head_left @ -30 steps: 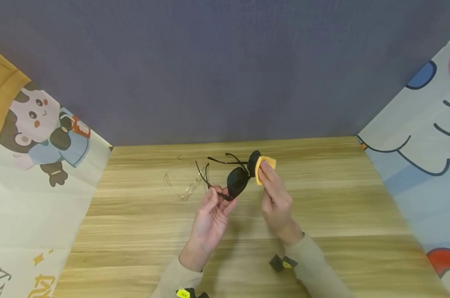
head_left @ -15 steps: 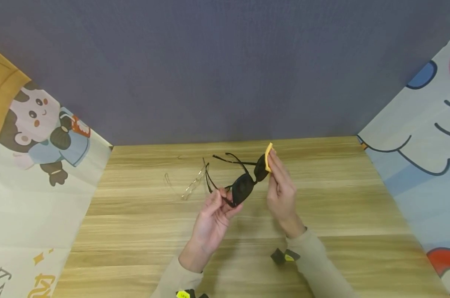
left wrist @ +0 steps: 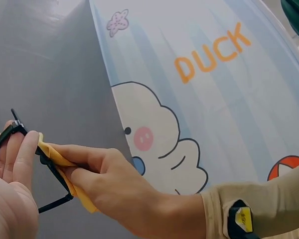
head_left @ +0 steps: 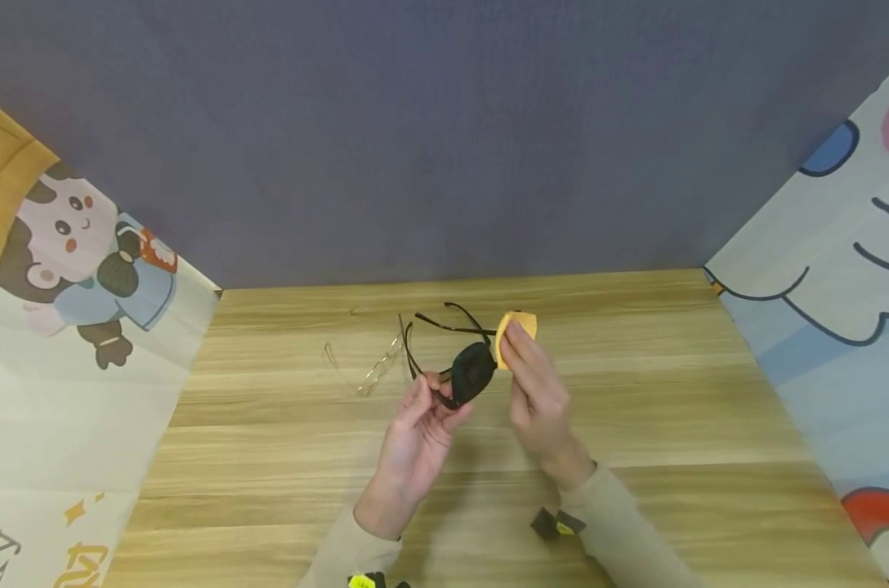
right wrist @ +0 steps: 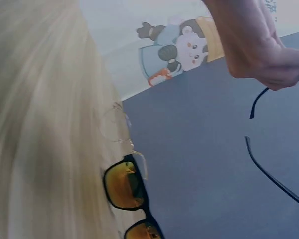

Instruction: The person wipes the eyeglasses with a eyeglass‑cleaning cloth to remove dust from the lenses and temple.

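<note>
My left hand (head_left: 418, 437) grips black sunglasses (head_left: 472, 372) by the near end of the frame, above the table, with both temples spread. A folded yellow cloth (head_left: 516, 331) is pinched in my right hand (head_left: 543, 404) and covers the far lens. In the left wrist view, the right thumb and fingers press the cloth (left wrist: 82, 194) around that lens. Behind the held pair, second sunglasses lie on the table; the head view shows mainly their temples, while the right wrist view shows their orange mirrored lenses (right wrist: 123, 185). Left of them are thin wire-framed glasses (head_left: 380, 367).
The wooden table (head_left: 672, 392) meets a grey back panel (head_left: 444, 147). Printed side panels with cartoon figures (head_left: 77, 220) enclose it left and right. Small dark trackers with yellow labels (head_left: 565, 528) sit at both wrists.
The right hand and cloth swing up to the lens's outer side, then come back down and left over it. The held sunglasses tilt and shift slightly; the glasses on the table stay put.
</note>
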The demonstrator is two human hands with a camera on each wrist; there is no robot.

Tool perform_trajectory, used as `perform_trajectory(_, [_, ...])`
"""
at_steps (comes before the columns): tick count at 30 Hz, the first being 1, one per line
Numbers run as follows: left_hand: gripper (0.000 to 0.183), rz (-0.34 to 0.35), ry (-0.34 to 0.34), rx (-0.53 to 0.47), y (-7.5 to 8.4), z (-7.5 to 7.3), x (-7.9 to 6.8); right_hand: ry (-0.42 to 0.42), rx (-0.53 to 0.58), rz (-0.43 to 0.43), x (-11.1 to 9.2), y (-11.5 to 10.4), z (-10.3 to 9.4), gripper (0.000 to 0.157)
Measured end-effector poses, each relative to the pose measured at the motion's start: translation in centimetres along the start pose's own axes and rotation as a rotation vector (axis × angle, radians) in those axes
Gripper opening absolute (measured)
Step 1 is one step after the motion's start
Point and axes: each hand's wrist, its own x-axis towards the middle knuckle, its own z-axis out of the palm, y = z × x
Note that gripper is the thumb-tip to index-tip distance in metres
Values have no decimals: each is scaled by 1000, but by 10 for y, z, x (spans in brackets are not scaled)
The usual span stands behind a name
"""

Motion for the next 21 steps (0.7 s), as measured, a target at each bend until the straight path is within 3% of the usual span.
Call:
perform_trajectory(9, [31, -12, -16, -71, 2, 1, -1, 21, -13, -52, -8, 6, -2, 25])
perform_trajectory(21, [26, -34, -17, 17, -3, 0, -1, 84, 17, 96, 2, 17, -7, 40])
